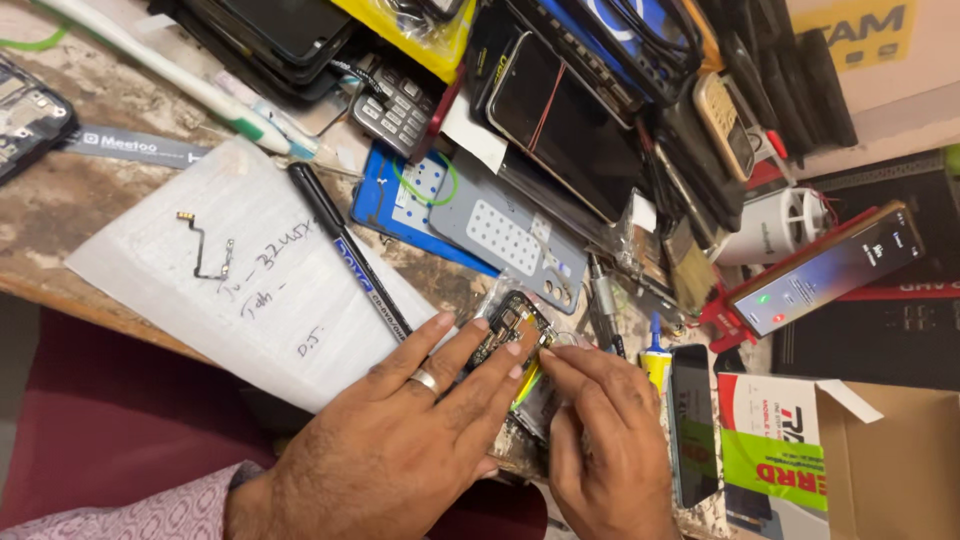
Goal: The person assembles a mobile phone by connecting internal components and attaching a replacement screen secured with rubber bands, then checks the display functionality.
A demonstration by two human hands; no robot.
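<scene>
Left hand (400, 440) flat, pinning open phone (510, 330) at table's near edge; right fingertips (552, 357) pinch narrowly at its right side.

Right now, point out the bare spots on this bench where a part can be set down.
Bare wood shows at the far left, between the dark phone at the edge and the white paper. The paper's middle, between the small flex cable and the black pen, is open. Right of the pen, phones and parts crowd everything, around both hands too.
</scene>
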